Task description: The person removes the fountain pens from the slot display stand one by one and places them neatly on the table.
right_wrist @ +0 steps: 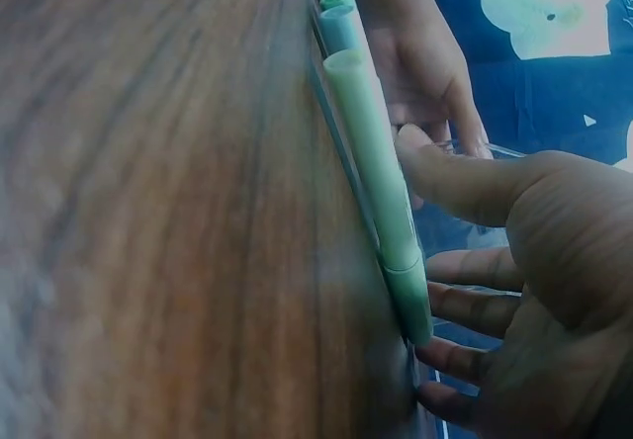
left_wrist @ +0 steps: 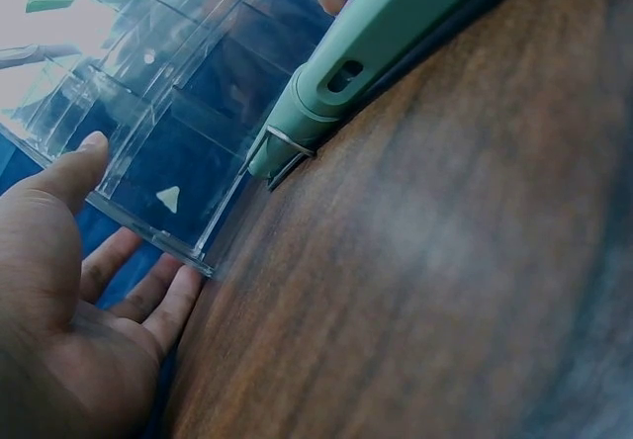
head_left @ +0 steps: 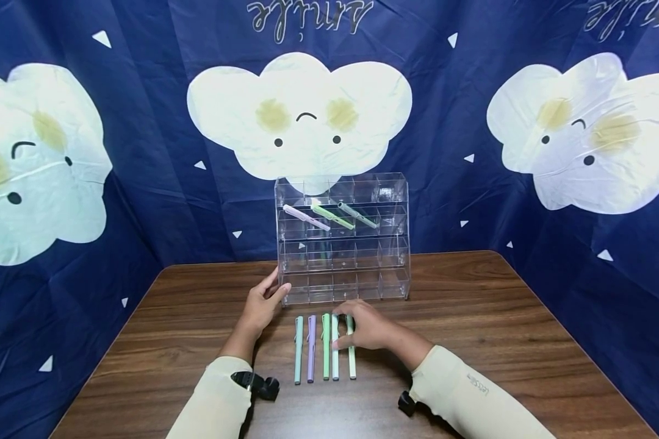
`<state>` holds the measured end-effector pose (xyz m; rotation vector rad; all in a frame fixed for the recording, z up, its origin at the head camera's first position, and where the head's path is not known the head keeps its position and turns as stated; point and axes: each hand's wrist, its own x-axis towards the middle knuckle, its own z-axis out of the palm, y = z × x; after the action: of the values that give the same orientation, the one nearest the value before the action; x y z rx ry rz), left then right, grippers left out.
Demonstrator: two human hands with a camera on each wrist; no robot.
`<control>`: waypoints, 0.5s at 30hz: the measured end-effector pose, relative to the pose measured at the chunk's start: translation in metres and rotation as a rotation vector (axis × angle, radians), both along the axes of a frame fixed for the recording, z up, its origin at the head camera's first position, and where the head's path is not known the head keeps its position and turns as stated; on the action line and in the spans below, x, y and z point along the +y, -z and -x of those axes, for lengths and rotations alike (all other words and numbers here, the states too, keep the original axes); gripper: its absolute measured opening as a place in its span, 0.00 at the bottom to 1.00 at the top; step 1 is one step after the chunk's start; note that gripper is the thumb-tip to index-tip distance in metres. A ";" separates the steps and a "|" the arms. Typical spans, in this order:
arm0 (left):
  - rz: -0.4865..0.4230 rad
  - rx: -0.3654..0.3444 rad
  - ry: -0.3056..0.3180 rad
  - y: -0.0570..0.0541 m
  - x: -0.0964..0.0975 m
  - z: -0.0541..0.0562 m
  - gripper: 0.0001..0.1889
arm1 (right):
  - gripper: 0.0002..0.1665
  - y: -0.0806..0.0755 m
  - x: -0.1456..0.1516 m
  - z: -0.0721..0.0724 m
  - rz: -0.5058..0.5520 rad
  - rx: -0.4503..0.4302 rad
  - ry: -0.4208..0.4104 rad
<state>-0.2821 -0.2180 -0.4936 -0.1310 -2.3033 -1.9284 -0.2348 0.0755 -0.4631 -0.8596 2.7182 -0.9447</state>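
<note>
Head view, nearest things first: on the brown surface (head_left: 500,305) five pens lie side by side — a teal pen (head_left: 298,350), a purple pen (head_left: 311,350), a green pen (head_left: 326,347), a pale blue pen (head_left: 335,366) and a pale green pen (head_left: 352,366). The right hand (head_left: 365,327) is over the last two, its grip loose, thumb and fingers parted about the pale blue pen's cap end; I can't see it firmly holding anything. With fingertips right beside the pale green pen, a careless pinch could knock that one askew or roll it. Just beyond, the left hand (head_left: 260,311) has the clear rack (head_left: 395,280) by its lower left edge, thumb in front, fingers along the outside, lightly closed — a hard shove might skid the rack back. It carries a lilac pen (head_left: 306,217), a lime pen (head_left: 332,216) and a grey-green pen (head_left: 358,215), all slanting around the second tier from the top; which compartment takes which I can't tell. Leaning so, they could slide if it tipped. Behind hangs a blue curtain (head_left: 159,195).
</note>
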 end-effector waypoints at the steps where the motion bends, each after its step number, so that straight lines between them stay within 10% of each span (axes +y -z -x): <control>1: 0.000 0.002 0.001 0.000 0.000 0.000 0.35 | 0.46 0.000 0.000 0.000 -0.001 0.002 -0.003; 15: -0.002 -0.008 -0.008 -0.001 0.001 -0.002 0.35 | 0.44 0.007 -0.003 -0.001 0.014 -0.006 0.018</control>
<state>-0.2801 -0.2173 -0.4927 -0.1135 -2.3033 -1.9308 -0.2343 0.0722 -0.4700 -0.8346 2.7217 -0.9687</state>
